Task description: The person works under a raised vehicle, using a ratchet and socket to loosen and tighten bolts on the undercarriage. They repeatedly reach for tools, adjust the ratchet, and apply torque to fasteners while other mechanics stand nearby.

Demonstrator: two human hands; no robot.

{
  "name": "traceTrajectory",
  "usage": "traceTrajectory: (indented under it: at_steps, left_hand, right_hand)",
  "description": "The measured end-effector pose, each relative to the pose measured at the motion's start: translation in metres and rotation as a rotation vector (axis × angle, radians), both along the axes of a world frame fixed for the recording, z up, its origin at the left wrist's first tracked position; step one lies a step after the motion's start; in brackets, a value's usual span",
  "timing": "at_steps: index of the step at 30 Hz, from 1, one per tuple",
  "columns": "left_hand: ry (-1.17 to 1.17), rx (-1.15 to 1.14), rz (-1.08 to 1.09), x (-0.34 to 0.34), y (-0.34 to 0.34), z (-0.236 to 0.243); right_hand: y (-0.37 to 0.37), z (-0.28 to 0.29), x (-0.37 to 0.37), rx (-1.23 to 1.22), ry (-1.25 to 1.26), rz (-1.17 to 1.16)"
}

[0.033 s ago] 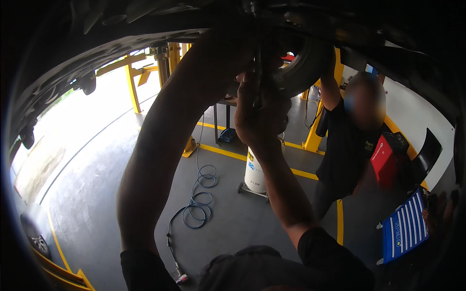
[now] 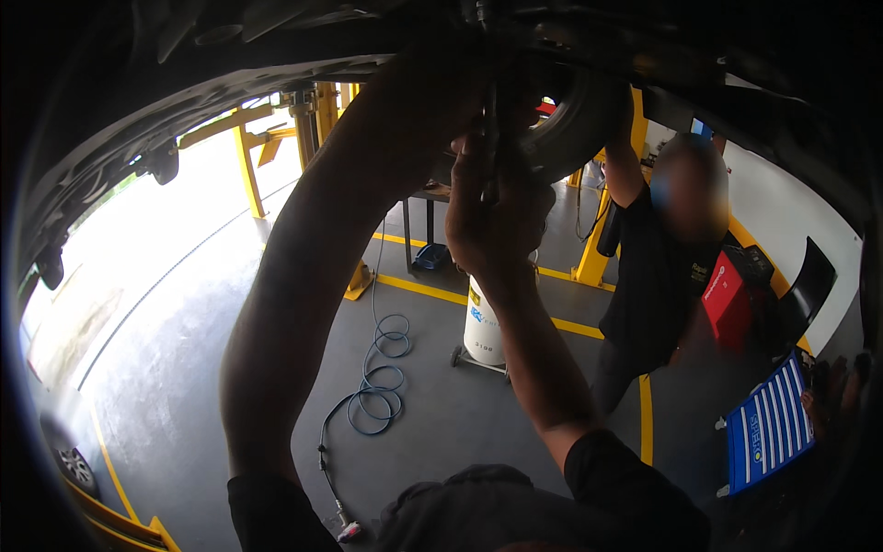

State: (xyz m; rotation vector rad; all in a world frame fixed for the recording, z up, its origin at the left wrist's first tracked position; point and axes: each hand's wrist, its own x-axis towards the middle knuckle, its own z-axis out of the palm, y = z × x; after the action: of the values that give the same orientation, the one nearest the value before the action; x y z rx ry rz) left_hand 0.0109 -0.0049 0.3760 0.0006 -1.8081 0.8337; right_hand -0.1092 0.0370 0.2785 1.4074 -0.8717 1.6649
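I am looking up at the dark underside of a raised car. My right hand is lifted overhead and closed around a slim dark tool that points up into the underbody beside a tyre. My left arm reaches higher. My left hand is pressed into the shadow of the underbody, and its fingers are lost in the dark. A co-worker in black stands to the right with one arm raised to the tyre.
A blue hose lies coiled on the grey floor. A white drum on wheels stands behind my right arm. Yellow lift posts, a red box and a blue tool cart are also in view.
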Motion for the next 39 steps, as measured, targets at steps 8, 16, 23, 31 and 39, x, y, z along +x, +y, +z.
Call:
traceTrajectory:
  at_steps: [8,16,23,31,39]
  left_hand:
    - [-0.204,0.762,-0.837,-0.036,-0.03,0.007]
    - [0.147,-0.056,-0.231,-0.06,0.002,0.002]
    - [-0.062,0.182,-0.4,-0.04,-0.002,-0.009]
    - [-0.193,1.355,-0.88,-0.034,0.056,-0.001]
    - [0.145,0.166,-0.157,-0.041,0.033,-0.011]
  right_hand:
    - [-0.015,0.004,0.002,-0.279,-0.038,-0.375]
    - [-0.02,0.004,-0.006,-0.426,0.007,-0.631]
    - [-0.018,0.002,0.022,-0.315,-0.368,0.629]
    - [-0.01,0.009,0.024,-0.431,-0.588,1.24]
    - [-0.035,0.012,0.015,-0.541,-0.466,0.508]
